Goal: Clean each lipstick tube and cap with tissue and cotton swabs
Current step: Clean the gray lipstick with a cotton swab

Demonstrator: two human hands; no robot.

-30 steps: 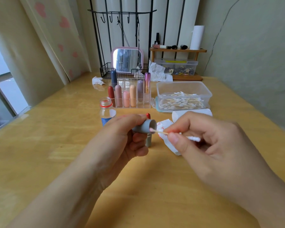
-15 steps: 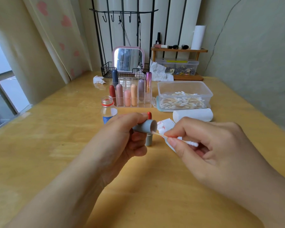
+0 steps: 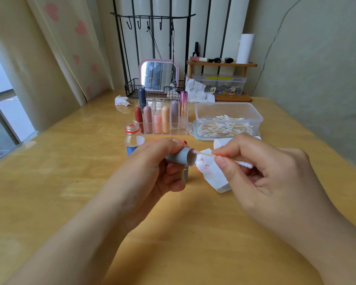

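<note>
My left hand (image 3: pixel 152 173) grips a grey lipstick cap (image 3: pixel 181 158) lying sideways, its open end facing right. My right hand (image 3: pixel 261 173) pinches a cotton swab (image 3: pixel 206 154) by its wooden stick; the swab's front tip is at the cap's mouth. Behind the cap stands the open grey lipstick tube (image 3: pixel 185 173), mostly hidden, with its red tip (image 3: pixel 184 142) showing above my fingers. A tissue (image 3: pixel 212 173) smeared with red lies on the table under the swab.
A clear organizer (image 3: pixel 162 120) with several capped lipsticks stands behind my hands. A plastic box of cotton swabs (image 3: pixel 227 122) sits at the right, an open small bottle (image 3: pixel 133 136) at the left. A mirror (image 3: pixel 158 76), wire rack and wooden shelf (image 3: pixel 221 64) line the back.
The swab's tip has stayed at the cap's mouth and moved slightly in it. Both hands hold nearly the same place.
</note>
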